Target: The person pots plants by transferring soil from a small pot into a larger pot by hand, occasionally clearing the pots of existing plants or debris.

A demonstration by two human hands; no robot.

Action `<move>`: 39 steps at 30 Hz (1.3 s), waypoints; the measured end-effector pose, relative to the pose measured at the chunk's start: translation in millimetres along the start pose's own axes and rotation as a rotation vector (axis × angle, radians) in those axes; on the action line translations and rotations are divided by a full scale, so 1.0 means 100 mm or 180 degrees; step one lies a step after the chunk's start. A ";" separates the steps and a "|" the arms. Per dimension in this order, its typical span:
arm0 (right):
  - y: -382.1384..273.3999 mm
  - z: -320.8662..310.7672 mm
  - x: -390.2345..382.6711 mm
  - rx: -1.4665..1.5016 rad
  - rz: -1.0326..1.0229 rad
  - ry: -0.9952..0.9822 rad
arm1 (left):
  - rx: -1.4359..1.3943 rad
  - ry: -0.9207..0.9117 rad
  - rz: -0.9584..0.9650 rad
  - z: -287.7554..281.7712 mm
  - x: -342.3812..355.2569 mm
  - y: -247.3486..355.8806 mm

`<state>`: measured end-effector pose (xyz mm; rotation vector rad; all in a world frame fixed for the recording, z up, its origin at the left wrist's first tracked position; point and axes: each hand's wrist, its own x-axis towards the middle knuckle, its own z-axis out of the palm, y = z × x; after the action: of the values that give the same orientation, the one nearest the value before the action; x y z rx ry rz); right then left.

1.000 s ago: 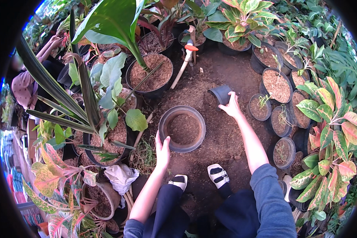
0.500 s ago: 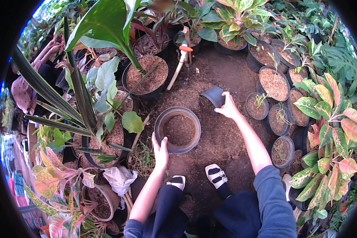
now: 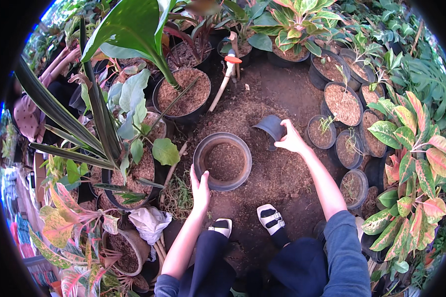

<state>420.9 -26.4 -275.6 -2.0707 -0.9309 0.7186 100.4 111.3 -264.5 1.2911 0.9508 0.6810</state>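
A wide black plant pot (image 3: 199,166) with a little soil at its bottom stands on the ground before me. My left hand (image 3: 200,192) grips its near-left rim, thumb and fingers on either side of the wall. To the right of it, a smaller black pot (image 3: 270,126) is tipped on its side, close to the soil. My right hand (image 3: 291,140) holds this smaller pot at its right end, with thumb and forefinger spread round it. What lies inside the smaller pot is hidden.
Loose brown soil (image 3: 277,183) covers the ground. Several small pots, among them a clear-sided one (image 3: 354,189), line the right side. A pipe with a red-handled tap (image 3: 233,60) rises ahead. Large potted plants (image 3: 182,94) crowd the left. Another person's arm (image 3: 59,64) shows at far left.
My right hand has shifted slightly right and nearer, tilting the smaller pot further over. My left hand and the wide pot have hardly moved.
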 end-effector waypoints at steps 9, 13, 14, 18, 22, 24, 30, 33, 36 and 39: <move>0.04 0.02 -0.09 -0.0292 -0.0153 0.0415 | -0.0150 -0.0027 -0.0031 -0.01 0.00 0.00; -0.09 0.14 -0.09 -0.0254 -0.0376 0.0381 | -0.0019 0.0015 0.0021 0.01 0.00 0.02; -0.13 0.15 -0.10 -0.0213 -0.0276 0.0305 | -0.0043 0.0027 0.0011 0.01 0.00 0.02; -0.14 0.07 -0.11 -0.0103 -0.0182 0.0110 | -0.0083 0.0043 -0.0026 0.01 -0.01 0.02; -0.01 -0.01 -0.22 0.0076 0.0016 -0.0163 | -0.0024 0.0016 0.0032 0.01 0.00 0.02; 0.11 0.00 -0.27 0.0079 0.0106 -0.0193 | -0.0016 -0.0080 -0.0073 0.01 -0.01 0.04; 0.44 0.02 -0.42 0.1751 0.0859 0.0260 | -0.0044 -0.0146 -0.0154 -0.03 0.00 0.01; 0.44 0.04 -0.55 0.2268 0.1045 0.0402 | -0.0108 -0.0006 -0.0139 -0.05 0.02 -0.05; 0.40 0.02 -0.66 0.2650 0.1095 0.0539 | -0.0569 0.0061 -0.0719 -0.07 0.00 -0.04; 0.33 0.05 -0.76 0.2709 0.1063 0.0706 | -0.0677 -0.0124 -0.1209 -0.11 -0.01 -0.08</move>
<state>385.4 -100.3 -291.6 -1.4870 -0.0888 0.8432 89.2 114.6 -272.4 0.9009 1.0270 0.4448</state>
